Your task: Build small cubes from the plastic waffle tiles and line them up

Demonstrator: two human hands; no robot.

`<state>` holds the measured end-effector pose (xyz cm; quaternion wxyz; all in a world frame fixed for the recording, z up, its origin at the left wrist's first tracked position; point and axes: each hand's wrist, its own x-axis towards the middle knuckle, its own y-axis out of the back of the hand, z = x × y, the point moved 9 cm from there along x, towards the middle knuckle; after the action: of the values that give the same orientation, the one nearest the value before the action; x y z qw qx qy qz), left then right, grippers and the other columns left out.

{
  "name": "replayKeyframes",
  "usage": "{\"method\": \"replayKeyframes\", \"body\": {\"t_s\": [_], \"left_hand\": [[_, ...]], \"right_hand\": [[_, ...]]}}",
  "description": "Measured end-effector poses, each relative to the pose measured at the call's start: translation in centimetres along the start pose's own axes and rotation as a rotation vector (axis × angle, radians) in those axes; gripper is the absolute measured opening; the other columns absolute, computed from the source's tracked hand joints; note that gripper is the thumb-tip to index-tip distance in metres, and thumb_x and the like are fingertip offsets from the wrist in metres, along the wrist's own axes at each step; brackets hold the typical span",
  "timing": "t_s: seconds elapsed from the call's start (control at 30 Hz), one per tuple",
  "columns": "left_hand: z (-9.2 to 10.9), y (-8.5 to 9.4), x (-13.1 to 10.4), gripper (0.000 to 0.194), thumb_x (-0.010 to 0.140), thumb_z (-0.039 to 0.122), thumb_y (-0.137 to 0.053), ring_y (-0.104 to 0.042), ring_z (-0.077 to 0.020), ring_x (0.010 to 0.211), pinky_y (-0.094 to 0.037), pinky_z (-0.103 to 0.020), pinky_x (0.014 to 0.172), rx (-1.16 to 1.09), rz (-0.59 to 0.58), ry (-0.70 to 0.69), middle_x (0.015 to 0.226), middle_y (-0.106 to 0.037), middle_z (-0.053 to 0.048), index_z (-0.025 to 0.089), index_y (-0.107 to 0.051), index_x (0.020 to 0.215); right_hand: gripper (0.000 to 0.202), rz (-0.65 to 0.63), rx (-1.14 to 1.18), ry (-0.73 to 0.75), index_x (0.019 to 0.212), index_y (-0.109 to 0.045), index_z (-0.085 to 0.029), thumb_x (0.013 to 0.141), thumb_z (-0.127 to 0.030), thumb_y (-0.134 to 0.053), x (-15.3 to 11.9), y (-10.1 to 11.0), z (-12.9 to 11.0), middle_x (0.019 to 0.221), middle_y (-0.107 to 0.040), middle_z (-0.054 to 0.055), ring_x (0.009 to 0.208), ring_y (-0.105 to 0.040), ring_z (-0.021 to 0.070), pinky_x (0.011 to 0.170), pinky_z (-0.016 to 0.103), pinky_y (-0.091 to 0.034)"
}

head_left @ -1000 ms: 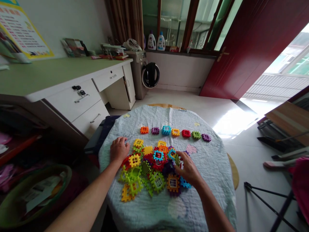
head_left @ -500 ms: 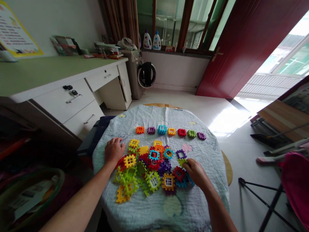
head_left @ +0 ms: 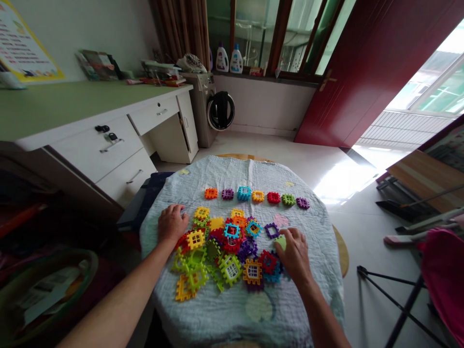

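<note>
At the left of a mixed pile of plastic building blocks, my left hand rests on the cloth with its fingers loosely stretched and nothing visible in them. A yellow window-shaped block lies close by its wrist. My right hand is at the pile's right side, with a light green block pinched between thumb and fingers. Just beyond it lies a purple square frame block. Nearer me are a red block and an orange window block.
A row of small block stacks crosses the far part of the table, among them an orange one, a taller blue one and a purple one. A pale blue cloth covers the round table. A white desk stands at the left.
My right hand has turned and lifted slightly, and the green block is tilted up in its fingers. My left hand stays in place.
</note>
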<state>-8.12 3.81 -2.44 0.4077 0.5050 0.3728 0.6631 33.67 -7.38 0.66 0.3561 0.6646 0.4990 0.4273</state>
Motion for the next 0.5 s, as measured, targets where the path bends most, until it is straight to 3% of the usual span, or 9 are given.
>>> {"method": "replayKeyframes", "body": {"t_s": [0.13, 0.23, 0.37, 0.5], "left_hand": [[0.0, 0.0, -0.1, 0.028, 0.082, 0.026, -0.050, -0.056, -0.0284, 0.101, -0.043, -0.039, 0.088, 0.008, 0.001, 0.000, 0.111, -0.064, -0.011, 0.017, -0.064, 0.104], [0.0, 0.0, -0.1, 0.027, 0.082, 0.025, -0.050, -0.056, -0.0282, 0.101, -0.043, -0.038, 0.089, 0.010, 0.001, -0.006, 0.111, -0.064, -0.011, 0.017, -0.064, 0.104], [0.1, 0.0, 0.0, 0.027, 0.082, 0.025, -0.050, -0.056, -0.0281, 0.102, -0.043, -0.038, 0.089, 0.006, -0.001, -0.013, 0.111, -0.064, -0.011, 0.017, -0.064, 0.104], [0.1, 0.0, 0.0, 0.027, 0.082, 0.025, -0.050, -0.056, -0.0285, 0.101, -0.043, -0.038, 0.088, 0.006, -0.002, -0.012, 0.110, -0.065, -0.011, 0.017, -0.065, 0.104]], "right_hand": [[0.020, -0.239, 0.158, 0.197, 0.100, -0.067, -0.023, 0.080, -0.025, -0.065, -0.7, -2.9, -6.0, 0.103, -0.063, 0.007, 0.097, -0.055, 0.0234, 0.088, 0.037, -0.042], [0.020, -0.320, 0.181, 0.202, 0.095, -0.068, -0.023, 0.076, -0.019, -0.066, -1.2, -4.5, -8.1, 0.099, -0.063, 0.006, 0.095, -0.055, 0.0238, 0.086, 0.036, -0.042], [0.014, -0.312, 0.335, 0.156, 0.081, -0.064, -0.021, 0.073, -0.009, -0.062, -1.0, -4.8, -7.9, 0.088, -0.062, 0.003, 0.087, -0.056, 0.0195, 0.080, 0.031, -0.043], [0.007, -0.249, 0.528, 0.083, 0.077, -0.059, -0.021, 0.075, -0.014, -0.061, 0.0, -3.9, -5.9, 0.074, -0.055, -0.002, 0.065, -0.051, 0.0130, 0.063, 0.025, -0.041]]}}
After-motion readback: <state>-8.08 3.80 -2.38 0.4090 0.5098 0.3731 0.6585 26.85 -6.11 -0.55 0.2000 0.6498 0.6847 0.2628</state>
